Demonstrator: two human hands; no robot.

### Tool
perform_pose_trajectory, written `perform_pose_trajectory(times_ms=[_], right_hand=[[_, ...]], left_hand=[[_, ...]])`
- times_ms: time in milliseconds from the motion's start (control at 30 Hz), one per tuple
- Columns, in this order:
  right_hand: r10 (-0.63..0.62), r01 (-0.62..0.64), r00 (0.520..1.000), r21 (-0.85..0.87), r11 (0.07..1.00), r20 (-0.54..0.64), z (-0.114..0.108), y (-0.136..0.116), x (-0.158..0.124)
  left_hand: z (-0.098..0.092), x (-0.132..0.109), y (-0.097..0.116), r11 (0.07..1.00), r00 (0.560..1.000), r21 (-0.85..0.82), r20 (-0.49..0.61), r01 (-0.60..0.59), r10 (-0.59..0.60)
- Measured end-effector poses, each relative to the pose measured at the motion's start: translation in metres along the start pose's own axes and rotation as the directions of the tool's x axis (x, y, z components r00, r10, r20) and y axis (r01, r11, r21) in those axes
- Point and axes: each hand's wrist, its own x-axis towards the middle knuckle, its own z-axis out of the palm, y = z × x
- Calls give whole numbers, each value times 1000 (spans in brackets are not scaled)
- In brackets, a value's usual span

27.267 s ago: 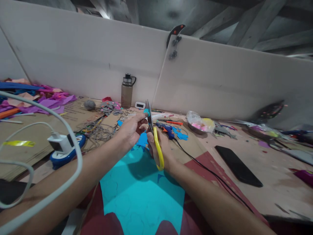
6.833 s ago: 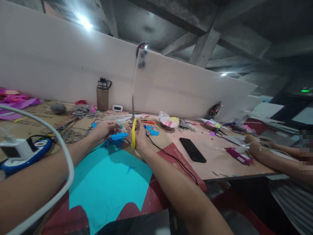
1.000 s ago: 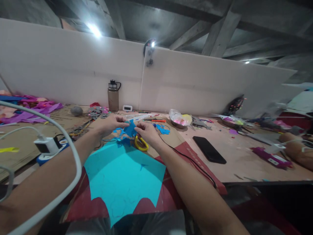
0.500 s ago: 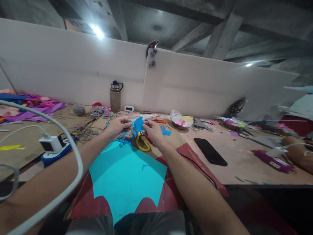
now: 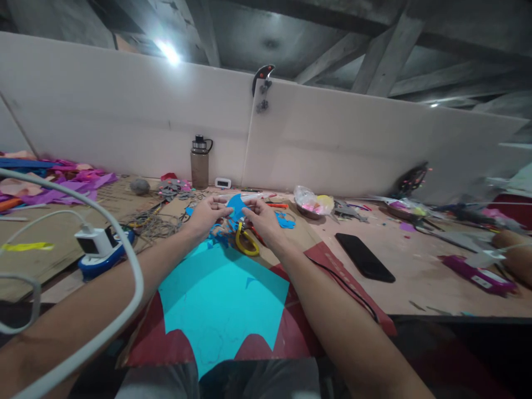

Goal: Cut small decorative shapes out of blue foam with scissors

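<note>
The left hand (image 5: 209,215) and right hand (image 5: 262,220) covered parts of the blue piece (image 5: 236,205). The blades of the scissors (image 5: 250,252) were indistinct. The charger (image 5: 95,243) hid part of the power strip (image 5: 102,268). The left edge cut off the cable (image 5: 137,271) and scrap pile (image 5: 68,185); the right edge, another person's arm (image 5: 517,257). The display of the clock (image 5: 223,183) was too small to read, the lines on the sheet (image 5: 224,299) blurred.

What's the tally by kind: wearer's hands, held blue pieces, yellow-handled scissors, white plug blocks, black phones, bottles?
Hands: 2 (left hand, right hand)
Held blue piece: 1
Yellow-handled scissors: 1
White plug blocks: 2
Black phone: 1
Bottle: 1
Total: 8
</note>
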Motion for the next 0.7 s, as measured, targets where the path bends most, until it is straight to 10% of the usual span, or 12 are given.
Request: perform_pose_trajectory(times_ms=[400, 700], right_hand=[[-21, 15, 999, 159, 987, 40, 7, 5, -3], [-6, 18, 996, 142, 990, -87, 0, 8, 2]], left_hand=[[9, -7, -5, 971, 986, -203, 132, 126, -100], [14, -11, 0, 994, 992, -23, 75, 108, -106]])
